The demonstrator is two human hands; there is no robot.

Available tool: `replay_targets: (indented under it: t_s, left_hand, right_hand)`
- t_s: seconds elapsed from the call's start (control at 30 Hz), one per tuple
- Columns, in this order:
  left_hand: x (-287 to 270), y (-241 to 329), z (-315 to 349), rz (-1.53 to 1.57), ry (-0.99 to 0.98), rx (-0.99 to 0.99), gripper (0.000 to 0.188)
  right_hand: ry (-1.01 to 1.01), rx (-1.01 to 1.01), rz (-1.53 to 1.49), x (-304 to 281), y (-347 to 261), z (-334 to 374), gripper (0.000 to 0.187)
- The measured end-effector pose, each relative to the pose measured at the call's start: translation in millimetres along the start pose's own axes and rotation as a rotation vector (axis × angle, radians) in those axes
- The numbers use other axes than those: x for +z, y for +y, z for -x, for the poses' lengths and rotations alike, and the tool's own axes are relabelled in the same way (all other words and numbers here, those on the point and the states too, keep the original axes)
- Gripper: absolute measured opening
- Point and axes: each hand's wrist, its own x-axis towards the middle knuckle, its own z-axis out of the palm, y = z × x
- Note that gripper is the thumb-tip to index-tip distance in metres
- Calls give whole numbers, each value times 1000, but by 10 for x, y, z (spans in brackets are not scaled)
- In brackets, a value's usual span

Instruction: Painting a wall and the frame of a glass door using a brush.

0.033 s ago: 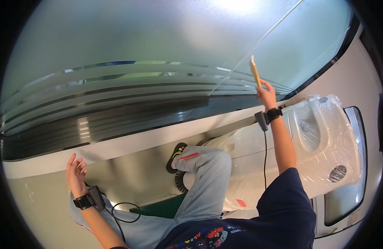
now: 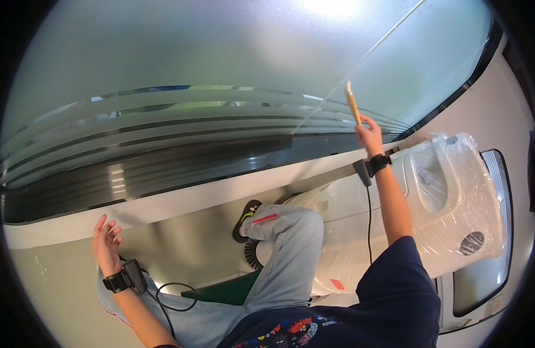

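Pinching a slim yellow tool (image 2: 353,104) between the thumb and fingers of the right hand (image 2: 369,138), with its pale tip up in front of a big sheet of frosted glass (image 2: 192,52), near a thin diagonal line (image 2: 383,40) across the pane. Can't tell touching from hovering at that tip, honestly. Holding the left hand (image 2: 108,246) loose over on the other side, with fingers half curled and slightly apart, just in front of a whitish ledge (image 2: 163,204). Wearing a chunky black box (image 2: 362,173) strapped at each wrist, with thin black cables (image 2: 369,220).

Facing mostly glass here: milky blue-green up top, curved see-through stripes (image 2: 203,105) lower down, then a glossy dark band (image 2: 192,165) above the ledge. Looking down to a dull beige-grey floor (image 2: 180,243), a black shoe (image 2: 239,232) and soft light blue trousers (image 2: 291,243). Sharing the right side with a big rounded white unit (image 2: 360,226) in crinkly clear plastic (image 2: 447,226), super shiny along the wrinkles, with a scooped hollow (image 2: 430,185) and a dark round grille (image 2: 472,243). Seeing a smooth pinkish wall (image 2: 488,104) beyond, plus a flat dark green panel (image 2: 221,290) and a ribbed black piece (image 2: 253,253) down by the leg.
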Motion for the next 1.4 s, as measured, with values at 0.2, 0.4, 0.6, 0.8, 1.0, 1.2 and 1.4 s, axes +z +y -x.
replay_targets:
  t_s: [0.2,0.4,0.6,0.8,1.0,1.2,1.4]
  left_hand:
    - [56,-14,15,32,11,3,34]
    - [57,-18,42,8,24,25,34]
    - [61,9,37,5,-4,31,34]
    - [49,2,34,8,-3,32,33]
    - [52,24,60,28,0,28,34]
    - [48,11,63,21,-4,45,33]
    - [60,27,56,15,-14,54,33]
  right_hand:
    - [-391,32,242,247,-52,388,37]
    - [-206,-93,264,-30,-503,128,39]
    - [52,-174,140,-165,-705,94,38]
    - [-106,-235,432,54,-261,196,37]
    - [-46,-287,487,-22,-430,142,39]
    - [149,-374,286,-170,-912,84,39]
    - [-7,-358,653,92,-422,290,38]
